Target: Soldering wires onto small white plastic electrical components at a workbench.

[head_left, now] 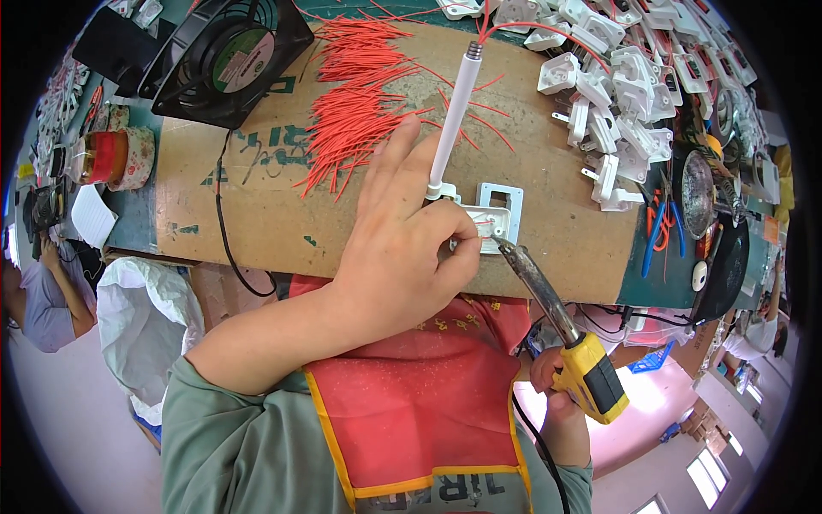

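Left hand (pixel 402 248) lies across a brown cardboard sheet (pixel 257 206) that covers the bench, fingers curled, thumb and fingertips pinched on a small white plastic socket part (pixel 497 224). That part sits in a white rectangular frame jig (pixel 505 199) near the cardboard's front edge. A thin red wire (pixel 481 224) crosses the part right at the fingertips. A white tube-shaped pen tool with a metal tip (pixel 452 120) stands tilted beside the hand, its base just behind the knuckles; whether the hand touches it, cannot tell.

Right hand (pixel 556 385) is closed around the yellow-and-black handle of a soldering iron (pixel 561 330). The iron's dark metal tip points up and left, meeting the socket part's lower right corner.

Farther back on the cardboard: a loose heap of cut red wire lengths (pixel 355 103). To the right, a pile of white plastic plug housings (pixel 625 94). Back left, a black square cooling fan (pixel 227 56). A red apron (pixel 411 403) covers the person's lap below the bench edge.
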Demonstrator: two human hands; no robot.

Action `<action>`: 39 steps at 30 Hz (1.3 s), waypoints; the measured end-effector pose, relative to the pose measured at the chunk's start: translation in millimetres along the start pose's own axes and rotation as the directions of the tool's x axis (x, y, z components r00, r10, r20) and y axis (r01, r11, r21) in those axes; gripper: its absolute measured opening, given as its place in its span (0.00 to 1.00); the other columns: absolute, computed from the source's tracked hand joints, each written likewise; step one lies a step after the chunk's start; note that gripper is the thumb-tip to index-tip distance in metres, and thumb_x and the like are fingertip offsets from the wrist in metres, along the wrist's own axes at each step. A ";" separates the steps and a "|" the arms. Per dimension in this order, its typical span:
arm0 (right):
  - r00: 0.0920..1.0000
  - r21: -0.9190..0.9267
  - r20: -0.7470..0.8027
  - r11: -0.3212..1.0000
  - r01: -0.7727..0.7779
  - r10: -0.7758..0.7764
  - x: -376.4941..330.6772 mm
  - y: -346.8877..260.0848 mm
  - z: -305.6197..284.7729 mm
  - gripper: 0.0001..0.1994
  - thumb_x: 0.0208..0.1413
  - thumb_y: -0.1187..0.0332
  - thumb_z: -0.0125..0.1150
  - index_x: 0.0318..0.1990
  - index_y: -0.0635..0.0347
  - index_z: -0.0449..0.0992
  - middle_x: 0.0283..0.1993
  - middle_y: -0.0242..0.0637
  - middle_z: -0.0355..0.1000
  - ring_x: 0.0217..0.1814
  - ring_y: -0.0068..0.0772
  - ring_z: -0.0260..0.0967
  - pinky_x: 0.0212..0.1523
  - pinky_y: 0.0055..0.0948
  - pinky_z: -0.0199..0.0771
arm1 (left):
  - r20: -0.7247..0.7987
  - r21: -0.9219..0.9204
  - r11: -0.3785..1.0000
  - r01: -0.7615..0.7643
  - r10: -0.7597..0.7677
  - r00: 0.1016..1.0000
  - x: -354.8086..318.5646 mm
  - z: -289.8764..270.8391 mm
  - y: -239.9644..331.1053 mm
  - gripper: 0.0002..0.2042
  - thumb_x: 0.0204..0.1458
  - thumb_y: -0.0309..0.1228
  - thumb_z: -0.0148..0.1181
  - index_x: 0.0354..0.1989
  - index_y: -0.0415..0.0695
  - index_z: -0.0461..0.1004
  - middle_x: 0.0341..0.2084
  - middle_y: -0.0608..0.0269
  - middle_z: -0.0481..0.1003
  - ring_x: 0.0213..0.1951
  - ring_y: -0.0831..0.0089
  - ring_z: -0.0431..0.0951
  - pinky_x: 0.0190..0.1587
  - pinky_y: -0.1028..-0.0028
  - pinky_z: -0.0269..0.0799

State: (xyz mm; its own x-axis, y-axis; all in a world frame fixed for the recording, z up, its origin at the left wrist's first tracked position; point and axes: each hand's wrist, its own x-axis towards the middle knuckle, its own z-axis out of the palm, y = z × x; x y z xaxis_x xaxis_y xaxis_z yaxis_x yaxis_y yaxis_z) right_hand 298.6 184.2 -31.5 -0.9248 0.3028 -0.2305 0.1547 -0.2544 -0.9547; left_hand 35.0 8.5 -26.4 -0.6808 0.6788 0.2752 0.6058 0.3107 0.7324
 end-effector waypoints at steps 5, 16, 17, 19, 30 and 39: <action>0.996 0.012 -0.087 1.000 0.001 0.000 -0.3 -8.6 11.4 0.22 0.48 0.55 0.72 0.28 0.65 0.69 0.21 0.36 0.66 0.21 0.29 0.64 0.22 0.26 0.62 | -0.001 -0.012 1.000 -0.006 0.006 1.000 2.0 0.1 -0.1 0.06 0.41 0.25 0.66 0.23 0.42 0.72 0.61 0.38 0.60 0.66 0.34 0.55 0.64 0.41 0.54; 1.000 0.066 -0.006 0.998 0.025 -0.025 0.8 -2.6 4.1 0.20 0.49 0.57 0.72 0.29 0.66 0.69 0.21 0.37 0.66 0.20 0.30 0.63 0.22 0.26 0.62 | -0.008 -0.006 1.000 -0.003 0.003 1.000 1.4 0.9 0.5 0.07 0.40 0.25 0.66 0.23 0.42 0.72 0.61 0.37 0.60 0.66 0.34 0.56 0.64 0.40 0.53; 1.000 0.059 -0.012 0.998 0.024 -0.024 1.1 -5.4 8.4 0.20 0.49 0.57 0.72 0.29 0.66 0.69 0.21 0.37 0.66 0.20 0.30 0.63 0.22 0.26 0.62 | -0.008 -0.023 1.000 -0.005 0.005 1.000 2.0 0.4 -0.2 0.07 0.41 0.25 0.66 0.23 0.42 0.72 0.61 0.37 0.60 0.66 0.34 0.56 0.64 0.40 0.53; 0.997 0.036 -0.059 0.998 0.053 -0.051 2.5 -6.5 13.1 0.20 0.49 0.58 0.71 0.29 0.66 0.69 0.21 0.37 0.65 0.20 0.30 0.63 0.21 0.26 0.62 | -0.007 -0.032 0.999 -0.006 0.006 1.000 1.7 0.6 -0.8 0.07 0.41 0.25 0.66 0.23 0.42 0.72 0.61 0.37 0.60 0.66 0.34 0.55 0.64 0.40 0.53; 0.995 0.038 -0.096 0.999 0.010 -0.006 -0.6 -10.6 16.5 0.22 0.48 0.55 0.72 0.31 0.66 0.71 0.22 0.35 0.66 0.21 0.27 0.63 0.22 0.25 0.61 | 0.011 -0.041 0.999 -0.009 0.010 1.000 3.3 0.0 -2.1 0.07 0.41 0.25 0.66 0.24 0.42 0.72 0.62 0.38 0.60 0.66 0.35 0.55 0.64 0.39 0.53; 0.996 0.026 -0.088 1.000 -0.001 0.003 -0.8 -5.7 13.2 0.23 0.48 0.53 0.73 0.31 0.66 0.71 0.22 0.34 0.66 0.21 0.27 0.63 0.22 0.25 0.61 | -0.013 -0.009 1.000 -0.012 0.011 1.000 2.3 1.1 -0.4 0.07 0.40 0.25 0.65 0.23 0.42 0.71 0.61 0.38 0.61 0.66 0.35 0.55 0.64 0.39 0.53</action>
State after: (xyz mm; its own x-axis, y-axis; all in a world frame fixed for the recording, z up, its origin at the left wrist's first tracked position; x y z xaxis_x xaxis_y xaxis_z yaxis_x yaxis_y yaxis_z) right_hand 293.9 173.3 -23.4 -0.8900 0.3816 -0.2495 0.1465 -0.2790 -0.9491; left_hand 33.6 10.6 -26.7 -0.6792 0.6736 0.2916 0.6098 0.2967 0.7349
